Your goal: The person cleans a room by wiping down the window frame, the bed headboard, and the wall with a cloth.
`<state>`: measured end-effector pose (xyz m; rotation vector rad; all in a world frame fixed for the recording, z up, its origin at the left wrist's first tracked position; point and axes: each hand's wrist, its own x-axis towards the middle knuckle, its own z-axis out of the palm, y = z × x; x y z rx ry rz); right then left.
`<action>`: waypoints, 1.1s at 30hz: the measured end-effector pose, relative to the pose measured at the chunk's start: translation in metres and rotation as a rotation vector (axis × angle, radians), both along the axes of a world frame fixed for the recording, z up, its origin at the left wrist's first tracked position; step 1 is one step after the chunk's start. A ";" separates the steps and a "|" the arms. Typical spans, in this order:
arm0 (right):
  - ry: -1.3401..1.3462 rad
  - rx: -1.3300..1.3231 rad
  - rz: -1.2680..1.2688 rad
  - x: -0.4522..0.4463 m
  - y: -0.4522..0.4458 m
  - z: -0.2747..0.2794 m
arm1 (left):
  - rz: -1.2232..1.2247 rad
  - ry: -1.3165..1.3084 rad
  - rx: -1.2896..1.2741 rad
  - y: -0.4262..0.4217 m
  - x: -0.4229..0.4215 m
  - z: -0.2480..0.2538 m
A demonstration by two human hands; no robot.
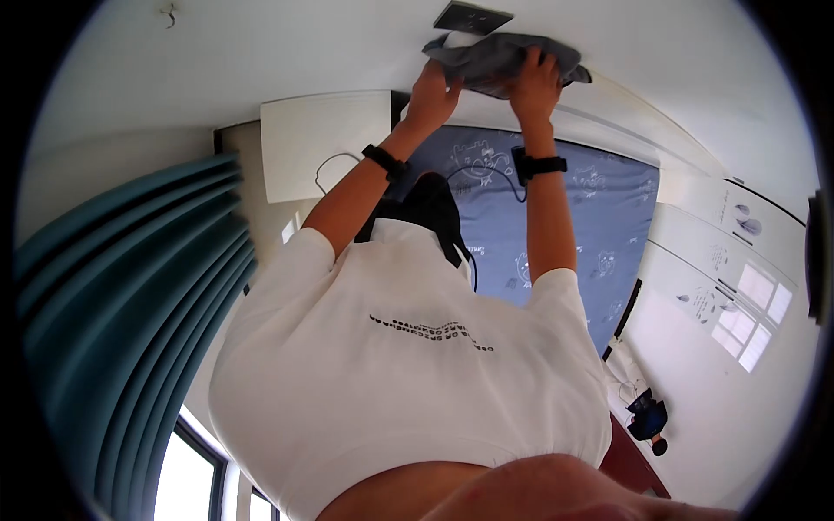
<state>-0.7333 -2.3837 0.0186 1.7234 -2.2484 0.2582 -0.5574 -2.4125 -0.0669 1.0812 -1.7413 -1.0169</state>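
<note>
A dark grey piece of cloth [499, 62], bunched and folded, is stretched between my two hands at the top of the view. My left hand [431, 97] grips its left end, fingers closed at the edge. The fingers of my right hand [536, 84] press over the right part of the cloth. A bit of something white shows at the cloth's upper left; I cannot make out what it is. Just beyond the cloth is a black socket plate [472, 17] on a white surface. Black bands circle both wrists.
Below my arms lies a blue printed bed sheet [591, 217]. A white box-like cabinet [326, 143] stands to the left, near a teal curtain [130, 313]. Cables hang by my wrists. White cupboards [695, 260] are at right; a person [647, 417] is farther off.
</note>
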 end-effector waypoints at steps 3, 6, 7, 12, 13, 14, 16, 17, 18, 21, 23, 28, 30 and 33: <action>0.027 -0.043 0.017 -0.005 -0.003 0.001 | 0.086 0.036 -0.030 -0.005 -0.005 -0.006; -0.087 0.034 -0.009 -0.002 -0.007 0.015 | 0.059 -0.026 -0.112 -0.013 -0.001 -0.017; -0.095 0.043 -0.005 -0.001 -0.007 0.018 | 0.064 -0.034 -0.102 -0.016 0.001 -0.018; -0.151 -0.044 0.007 -0.005 0.000 0.011 | -0.007 -0.086 -0.149 -0.020 0.010 -0.019; -0.170 -0.095 0.036 -0.002 0.004 0.011 | -0.022 -0.096 -0.134 -0.017 0.010 -0.029; -0.175 -0.086 0.017 -0.004 0.010 0.003 | 0.014 -0.087 -0.154 -0.017 0.009 -0.037; -0.271 -0.236 0.078 -0.004 0.015 -0.007 | 0.035 -0.068 -0.176 -0.017 0.007 -0.034; -0.314 -0.309 0.127 0.001 0.015 -0.009 | 0.019 -0.080 -0.147 -0.018 0.009 -0.025; -0.312 -0.317 0.112 0.005 0.016 -0.014 | 0.003 -0.097 -0.125 -0.020 0.010 -0.016; -0.350 -0.290 -0.044 0.007 0.011 -0.040 | -0.020 -0.023 -0.006 -0.017 0.007 0.011; -0.398 -0.362 -0.001 0.018 0.013 -0.044 | -0.053 0.110 0.055 -0.015 0.009 0.027; -0.651 -0.207 0.417 0.053 0.046 -0.121 | -0.069 0.107 0.143 0.010 0.046 0.030; -0.865 -0.057 0.263 0.089 0.093 -0.133 | -0.111 0.049 0.015 0.029 0.060 0.015; -1.054 0.289 0.099 0.126 0.152 -0.109 | -0.333 0.017 0.146 0.070 0.084 0.023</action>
